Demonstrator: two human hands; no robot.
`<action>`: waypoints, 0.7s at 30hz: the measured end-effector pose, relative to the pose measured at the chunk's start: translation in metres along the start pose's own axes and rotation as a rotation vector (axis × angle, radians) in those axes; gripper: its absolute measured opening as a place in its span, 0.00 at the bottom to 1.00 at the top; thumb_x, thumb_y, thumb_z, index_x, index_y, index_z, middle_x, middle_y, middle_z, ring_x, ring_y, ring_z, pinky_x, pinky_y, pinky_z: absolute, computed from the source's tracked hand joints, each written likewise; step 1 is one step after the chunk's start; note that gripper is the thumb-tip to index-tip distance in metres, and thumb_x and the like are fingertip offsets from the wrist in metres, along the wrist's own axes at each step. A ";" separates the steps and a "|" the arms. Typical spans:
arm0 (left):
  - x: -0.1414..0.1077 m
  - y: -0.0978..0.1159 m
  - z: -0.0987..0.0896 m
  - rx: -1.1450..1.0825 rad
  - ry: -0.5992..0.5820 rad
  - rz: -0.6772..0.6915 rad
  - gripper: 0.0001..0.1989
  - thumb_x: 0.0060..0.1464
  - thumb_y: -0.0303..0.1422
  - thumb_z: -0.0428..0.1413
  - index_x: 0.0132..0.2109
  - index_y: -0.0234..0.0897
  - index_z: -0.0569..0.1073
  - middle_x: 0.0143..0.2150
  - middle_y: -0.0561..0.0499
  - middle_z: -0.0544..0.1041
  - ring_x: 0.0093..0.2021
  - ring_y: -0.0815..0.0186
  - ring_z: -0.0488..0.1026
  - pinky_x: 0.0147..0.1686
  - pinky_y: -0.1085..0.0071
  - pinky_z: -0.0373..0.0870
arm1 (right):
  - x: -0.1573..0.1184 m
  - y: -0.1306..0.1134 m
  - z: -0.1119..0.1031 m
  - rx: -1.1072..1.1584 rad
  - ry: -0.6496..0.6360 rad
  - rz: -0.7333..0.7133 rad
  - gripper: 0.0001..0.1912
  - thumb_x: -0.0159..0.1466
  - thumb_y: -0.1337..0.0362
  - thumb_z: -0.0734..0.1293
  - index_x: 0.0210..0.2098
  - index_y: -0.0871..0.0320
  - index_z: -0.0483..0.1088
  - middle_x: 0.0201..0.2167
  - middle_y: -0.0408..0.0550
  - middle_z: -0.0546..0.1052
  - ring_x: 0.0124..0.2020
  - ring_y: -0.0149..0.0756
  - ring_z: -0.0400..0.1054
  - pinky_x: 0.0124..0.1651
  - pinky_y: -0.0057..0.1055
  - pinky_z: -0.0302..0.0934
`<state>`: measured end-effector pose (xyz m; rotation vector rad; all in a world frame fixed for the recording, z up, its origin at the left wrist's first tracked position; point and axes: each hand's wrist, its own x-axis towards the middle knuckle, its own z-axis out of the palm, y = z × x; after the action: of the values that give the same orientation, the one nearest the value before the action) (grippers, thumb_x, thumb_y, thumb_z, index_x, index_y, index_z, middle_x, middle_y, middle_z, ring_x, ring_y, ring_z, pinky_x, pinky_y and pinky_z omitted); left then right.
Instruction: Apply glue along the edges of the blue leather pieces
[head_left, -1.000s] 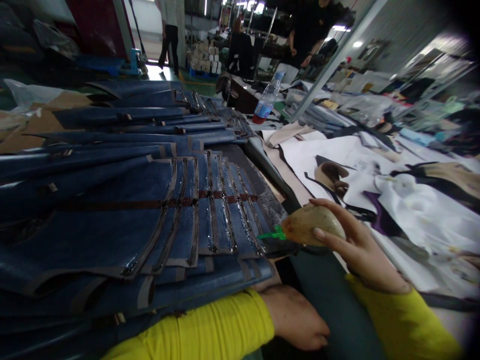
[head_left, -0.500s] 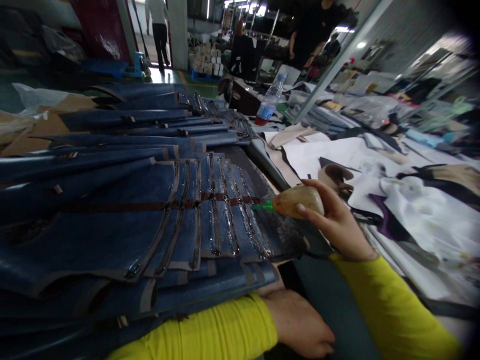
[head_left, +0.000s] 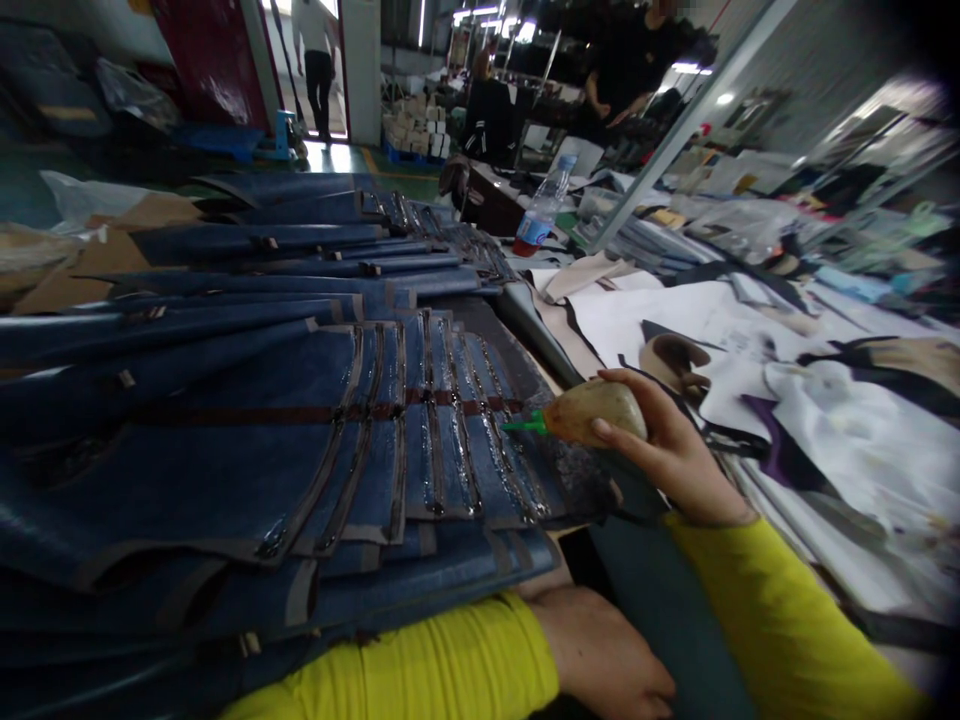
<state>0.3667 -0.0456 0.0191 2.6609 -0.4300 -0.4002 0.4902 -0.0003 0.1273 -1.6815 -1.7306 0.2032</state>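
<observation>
My right hand [head_left: 675, 450] is wrapped round a yellowish squeeze bottle [head_left: 596, 410] with a green nozzle, held on its side. The nozzle tip points left, at the right part of layered blue pieces [head_left: 240, 480] with grey edges. Shiny wet lines run along those edges, and a brown strip [head_left: 247, 414] crosses the pieces. Near the bottom edge, my left hand [head_left: 607, 650] has its fingers curled at the near side of the stack; what it holds, if anything, is hidden.
A plastic bottle with a blue label [head_left: 536, 225] stands beyond the stack. White and beige material [head_left: 645, 310] lies to the right, near a slanted metal post [head_left: 675, 135]. Cardboard [head_left: 97, 265] is at the left. People are in the background.
The nozzle tip has moved slightly down along the right part of the blue pieces, with my right hand still round the bottle. My left hand is almost unmoved. The whole view has shifted a little.
</observation>
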 end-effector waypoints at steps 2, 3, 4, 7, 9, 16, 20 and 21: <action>0.000 0.000 -0.001 0.004 -0.012 -0.002 0.22 0.61 0.43 0.33 0.52 0.42 0.64 0.56 0.58 0.66 0.51 0.67 0.66 0.29 0.69 0.58 | 0.004 0.004 0.005 0.023 0.021 -0.018 0.28 0.58 0.58 0.67 0.56 0.53 0.58 0.52 0.50 0.64 0.52 0.40 0.62 0.54 0.35 0.60; 0.001 0.000 -0.002 0.005 -0.020 -0.003 0.22 0.61 0.44 0.33 0.52 0.42 0.64 0.57 0.58 0.66 0.51 0.67 0.66 0.29 0.69 0.58 | 0.005 0.006 0.006 0.029 0.032 -0.027 0.28 0.58 0.58 0.68 0.56 0.54 0.58 0.52 0.51 0.64 0.53 0.41 0.62 0.55 0.37 0.59; 0.001 0.000 -0.002 0.004 -0.028 -0.002 0.22 0.61 0.44 0.32 0.52 0.42 0.63 0.57 0.58 0.65 0.51 0.67 0.66 0.29 0.69 0.58 | 0.005 0.007 0.007 0.035 0.042 -0.037 0.28 0.58 0.58 0.68 0.56 0.54 0.58 0.53 0.51 0.64 0.53 0.42 0.61 0.56 0.39 0.58; 0.000 0.000 -0.003 -0.008 -0.051 -0.008 0.22 0.61 0.44 0.32 0.52 0.43 0.63 0.57 0.58 0.65 0.50 0.67 0.66 0.28 0.70 0.58 | 0.005 0.010 0.007 0.061 0.083 -0.069 0.29 0.57 0.60 0.69 0.56 0.53 0.59 0.53 0.52 0.64 0.54 0.44 0.61 0.57 0.42 0.58; -0.001 0.000 -0.003 -0.004 -0.050 -0.009 0.22 0.61 0.44 0.32 0.53 0.43 0.63 0.57 0.59 0.65 0.50 0.67 0.66 0.27 0.70 0.58 | 0.004 0.010 0.007 0.082 0.114 -0.081 0.29 0.57 0.60 0.69 0.56 0.52 0.59 0.53 0.51 0.64 0.53 0.44 0.62 0.57 0.42 0.58; 0.000 0.000 -0.002 0.019 -0.028 -0.003 0.23 0.61 0.43 0.32 0.53 0.43 0.63 0.58 0.59 0.65 0.51 0.67 0.66 0.29 0.69 0.60 | 0.011 0.012 0.010 0.055 0.089 -0.070 0.28 0.57 0.60 0.69 0.56 0.50 0.59 0.54 0.50 0.64 0.55 0.45 0.60 0.60 0.43 0.54; -0.003 0.001 -0.006 0.016 -0.056 0.005 0.24 0.63 0.43 0.31 0.55 0.42 0.63 0.57 0.57 0.65 0.52 0.66 0.65 0.31 0.69 0.61 | 0.022 0.017 0.013 0.017 0.108 -0.086 0.28 0.57 0.59 0.69 0.56 0.49 0.59 0.53 0.49 0.65 0.53 0.44 0.61 0.58 0.42 0.55; -0.004 0.001 -0.007 0.015 -0.067 0.006 0.24 0.63 0.43 0.31 0.56 0.41 0.62 0.57 0.57 0.65 0.52 0.66 0.65 0.31 0.69 0.61 | 0.026 0.018 0.014 0.011 0.107 -0.090 0.28 0.57 0.59 0.69 0.56 0.49 0.59 0.52 0.49 0.65 0.53 0.43 0.62 0.58 0.42 0.56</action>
<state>0.3658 -0.0422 0.0267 2.6661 -0.4634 -0.4875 0.4993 0.0309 0.1158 -1.5737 -1.7173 0.0800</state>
